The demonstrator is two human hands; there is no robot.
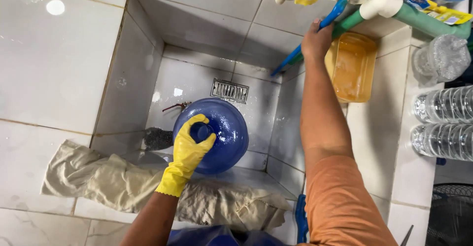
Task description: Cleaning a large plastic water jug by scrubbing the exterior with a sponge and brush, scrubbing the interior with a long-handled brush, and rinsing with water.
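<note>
Orange sleeve (340, 206) fills the near right edge, with a beige cloth (123, 184) draped over the sink's front rim. Beyond it, the left hand (189, 150) in a yellow glove grips the neck of a blue jug (231, 132) standing in the tiled sink (192, 29) by the drain (229, 90). Farther off, the bare right hand (315, 41) closes around a blue hose (295, 53) beside an amber tub (351, 68).

Water jug (217, 135) in sunken basin (148, 73), drain grate (229, 90) behind; cloth (113, 182) over front edge; bottles (443, 123) on right ledge.
</note>
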